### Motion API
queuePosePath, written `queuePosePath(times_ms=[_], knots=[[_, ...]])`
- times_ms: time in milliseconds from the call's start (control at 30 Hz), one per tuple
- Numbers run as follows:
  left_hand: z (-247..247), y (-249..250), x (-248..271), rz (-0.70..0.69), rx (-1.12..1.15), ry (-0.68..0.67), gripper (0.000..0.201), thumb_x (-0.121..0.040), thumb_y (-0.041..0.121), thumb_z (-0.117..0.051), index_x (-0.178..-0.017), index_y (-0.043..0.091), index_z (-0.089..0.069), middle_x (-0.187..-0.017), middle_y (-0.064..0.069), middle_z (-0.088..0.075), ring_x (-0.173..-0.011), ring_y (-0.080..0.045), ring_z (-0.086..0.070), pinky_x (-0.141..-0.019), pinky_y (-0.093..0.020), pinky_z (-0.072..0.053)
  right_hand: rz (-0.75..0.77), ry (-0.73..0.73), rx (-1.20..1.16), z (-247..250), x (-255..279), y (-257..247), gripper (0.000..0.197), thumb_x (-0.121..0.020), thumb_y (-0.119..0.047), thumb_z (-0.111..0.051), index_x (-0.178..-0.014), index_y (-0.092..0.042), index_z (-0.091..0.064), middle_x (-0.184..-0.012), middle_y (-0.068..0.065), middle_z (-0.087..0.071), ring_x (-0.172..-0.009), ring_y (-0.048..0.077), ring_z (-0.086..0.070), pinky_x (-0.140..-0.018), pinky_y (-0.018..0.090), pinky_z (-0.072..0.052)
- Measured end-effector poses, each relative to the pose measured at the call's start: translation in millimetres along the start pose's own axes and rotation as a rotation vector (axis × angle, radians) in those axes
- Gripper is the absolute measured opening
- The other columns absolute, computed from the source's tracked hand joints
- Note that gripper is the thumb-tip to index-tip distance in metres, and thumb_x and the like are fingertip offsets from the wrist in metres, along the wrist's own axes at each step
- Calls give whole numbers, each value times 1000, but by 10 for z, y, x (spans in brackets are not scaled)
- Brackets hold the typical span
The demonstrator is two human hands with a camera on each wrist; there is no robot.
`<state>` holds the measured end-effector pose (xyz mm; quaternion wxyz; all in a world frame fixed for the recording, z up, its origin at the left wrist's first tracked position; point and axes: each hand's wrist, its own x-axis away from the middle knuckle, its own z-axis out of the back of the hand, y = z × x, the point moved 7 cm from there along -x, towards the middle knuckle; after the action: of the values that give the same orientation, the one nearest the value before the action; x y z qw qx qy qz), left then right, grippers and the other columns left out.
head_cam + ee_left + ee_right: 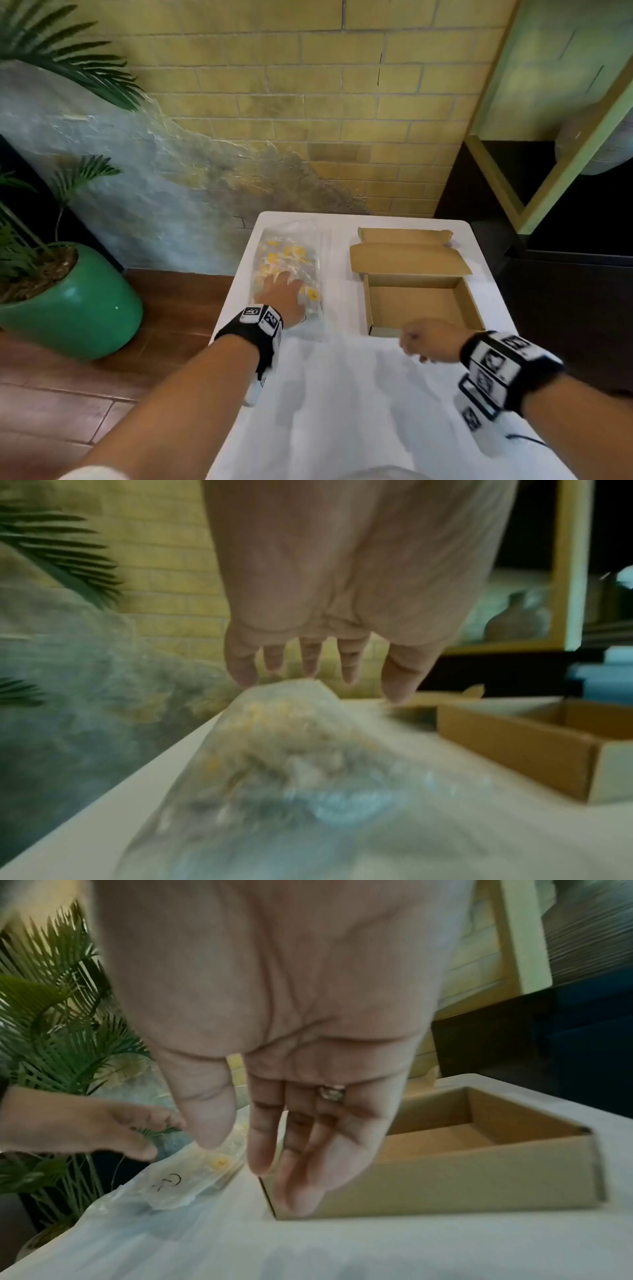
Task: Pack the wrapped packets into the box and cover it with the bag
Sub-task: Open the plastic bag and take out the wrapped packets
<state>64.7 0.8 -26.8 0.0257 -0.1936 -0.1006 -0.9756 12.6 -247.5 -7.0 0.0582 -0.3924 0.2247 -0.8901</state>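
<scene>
A clear plastic bag point(291, 263) holding several yellow-marked wrapped packets lies on the left half of the white table point(342, 411). My left hand point(279, 279) is spread over the bag's near half with its fingers straight. In the left wrist view the fingertips point(349, 674) sit right at the top of the bag point(291, 750); I cannot tell whether they touch it. An open, empty cardboard box point(418, 305) stands on the right, lid flap folded back. My right hand point(416, 344) hovers at the box's near left corner, fingers relaxed and holding nothing, also plain in the right wrist view point(236, 1150).
A green pot point(78, 301) with a palm stands on the wooden floor to the left of the table. The brick wall runs behind the table. Dark furniture point(565, 274) stands close on the right.
</scene>
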Motion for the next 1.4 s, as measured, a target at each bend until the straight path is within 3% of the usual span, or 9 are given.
queuePosePath(times_ms=[100,267,333,467,633,767,867,1033,1400], knots=[[-266,-129,43,74,-109,-117,65,-89,37,-44,-147,25,-17,-152,-9,-21,-137,-38,-23,-110,-48,-28,30,75,-89,26,-191,-190,10,-93,-19,-49,-88,-18,-58,-92,-1,-56,-81,14,-54,-60,17,-40],[-329,146,266,-10,-93,-185,51,-90,40,-37,-135,16,-38,-132,-11,-48,-119,-32,-48,-93,-35,-40,1,18,-128,-218,-356,-285,37,-93,-23,-52,-128,-14,-50,-111,4,-55,-88,13,-54,-64,17,-43],[-373,316,349,-70,-47,-265,48,-90,41,-40,-130,14,-44,-126,-8,-55,-113,-28,-54,-84,-30,-41,-35,33,-72,-288,-421,-240,46,-93,-27,-51,-136,-15,-43,-128,7,-53,-95,13,-46,-77,23,-43],[-614,529,541,-152,133,-421,20,-84,33,-51,-99,19,-55,-101,-4,-62,-91,-23,-61,-77,-30,-46,-118,31,-31,-421,-444,-102,55,-94,-29,-49,-144,-12,-31,-142,9,-44,-110,20,-52,-87,28,-45],[-706,664,547,-229,186,-338,8,-88,21,-48,-88,17,-54,-100,-2,-61,-93,-20,-56,-78,-28,-43,-156,6,241,-508,-387,8,19,-93,-9,-43,-108,-4,-56,-98,8,-52,-101,26,-58,-62,21,-43],[-433,825,500,-310,245,-102,29,-92,19,-46,-119,18,-54,-115,-3,-59,-97,-17,-52,-88,-30,-44,-95,159,176,-321,-317,-9,31,-91,-10,-44,-61,-18,-43,-74,0,-47,-85,21,-52,-59,22,-38],[-219,1046,502,-434,209,-18,34,-96,30,-42,-129,23,-50,-132,-1,-49,-122,-21,-40,-103,-39,-35,22,336,77,-42,-99,-177,31,-93,-20,-49,-62,-23,-44,-75,-3,-51,-75,16,-49,-62,23,-38],[57,1236,518,-507,139,6,19,-98,30,-42,-82,21,-47,-88,-2,-59,-87,-24,-55,-81,-32,-39,105,538,-59,338,269,-187,31,-93,-26,-53,-63,-24,-47,-62,-7,-47,-60,10,-46,-51,19,-32],[463,626,370,-358,192,188,18,-95,22,-49,-93,13,-64,-95,-2,-67,-85,-19,-55,-73,-27,-40,-27,809,-206,863,691,606,27,-90,-17,-58,-64,-23,-57,-69,-7,-58,-65,3,-49,-56,15,-33]])
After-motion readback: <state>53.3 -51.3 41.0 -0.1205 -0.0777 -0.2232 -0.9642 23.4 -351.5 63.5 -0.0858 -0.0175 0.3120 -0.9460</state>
